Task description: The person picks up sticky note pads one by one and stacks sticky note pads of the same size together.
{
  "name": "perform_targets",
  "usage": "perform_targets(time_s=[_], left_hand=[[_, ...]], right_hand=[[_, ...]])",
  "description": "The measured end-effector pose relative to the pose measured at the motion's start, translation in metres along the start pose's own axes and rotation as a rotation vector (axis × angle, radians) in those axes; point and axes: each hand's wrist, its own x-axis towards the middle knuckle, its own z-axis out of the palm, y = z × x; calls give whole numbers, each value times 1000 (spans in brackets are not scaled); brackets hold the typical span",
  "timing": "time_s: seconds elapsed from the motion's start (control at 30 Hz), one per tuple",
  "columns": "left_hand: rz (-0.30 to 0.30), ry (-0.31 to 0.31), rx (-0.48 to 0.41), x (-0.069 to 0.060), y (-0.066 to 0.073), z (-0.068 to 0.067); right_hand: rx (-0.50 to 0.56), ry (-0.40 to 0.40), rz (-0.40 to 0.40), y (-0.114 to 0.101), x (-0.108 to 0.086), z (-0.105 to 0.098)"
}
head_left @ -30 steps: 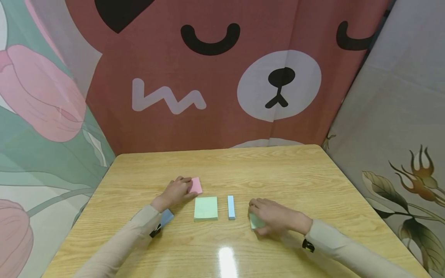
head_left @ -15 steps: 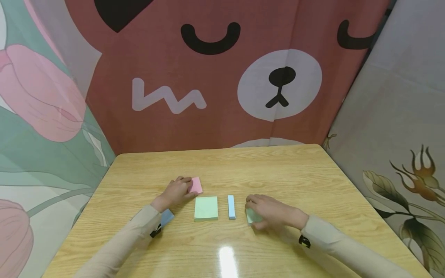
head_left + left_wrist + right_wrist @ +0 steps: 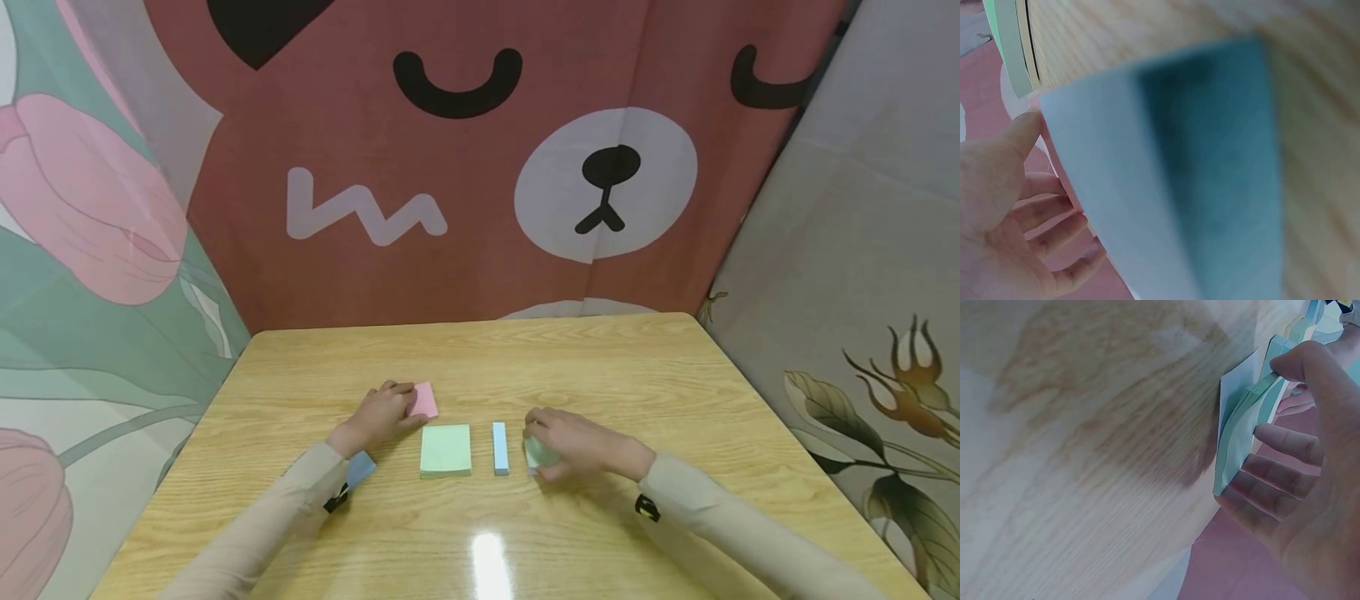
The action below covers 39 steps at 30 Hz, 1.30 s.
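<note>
L hand [image 3: 378, 414]: thumb + fingers clamped on pink sticky-note pad [image 3: 424, 401], left on bench [image 3: 600, 350].
R hand [image 3: 576, 440]: thumb + fingers clamped on mint sticky-note pad [image 3: 538, 454], just right of lt-blue strip pad [image 3: 500, 448].
Pale sheet [image 3: 1238, 378]: beside mint one; we can't tell if touching.
Green sticky-note pad [image 3: 446, 450]: flat, btwn strip & L hand, nearer us than pink.
Blue pad [image 3: 362, 469]: near-left, partly hidden by L sleeve [image 3: 300, 483].
Bear-print cloth [image 3: 337, 275]: far side, behind bench.
</note>
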Motion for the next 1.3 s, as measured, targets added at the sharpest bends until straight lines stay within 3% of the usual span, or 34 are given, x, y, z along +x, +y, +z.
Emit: perform_targets(time_s=[0.83, 1.3], left_hand=[[-30, -21, -6, 1, -1, 4], [-47, -24, 15, 1, -1, 4]], right_hand=[[12, -38, -5, 6, 6, 10], [18, -9, -28, 8, 1, 10]])
